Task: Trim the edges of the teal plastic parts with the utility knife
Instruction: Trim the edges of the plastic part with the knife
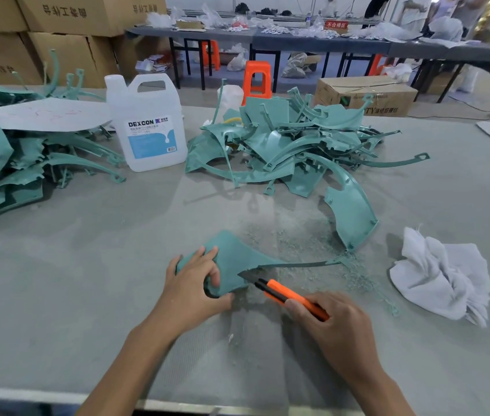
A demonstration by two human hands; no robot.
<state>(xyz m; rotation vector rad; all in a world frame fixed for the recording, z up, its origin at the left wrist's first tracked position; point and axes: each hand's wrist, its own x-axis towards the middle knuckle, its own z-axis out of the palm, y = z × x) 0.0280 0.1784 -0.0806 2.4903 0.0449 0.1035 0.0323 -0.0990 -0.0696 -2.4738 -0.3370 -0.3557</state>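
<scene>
Two hands share this cut: your left hand [198, 273] curls over the wide end of the teal part [237, 259], pinning it to the table [87, 265], while your right hand [330, 322] wraps around the orange knife [285, 294], blade at the part's near edge. Keep the blade shallow and stroke away from your left fingers [212, 276] (they sit close). Shave thin curls; don't dig. Shavings [297, 238] lie beyond the part, and more parts wait in the pile [282, 145] behind.

left hand [197, 282] gripping, right hand [329, 322] gripping
</scene>
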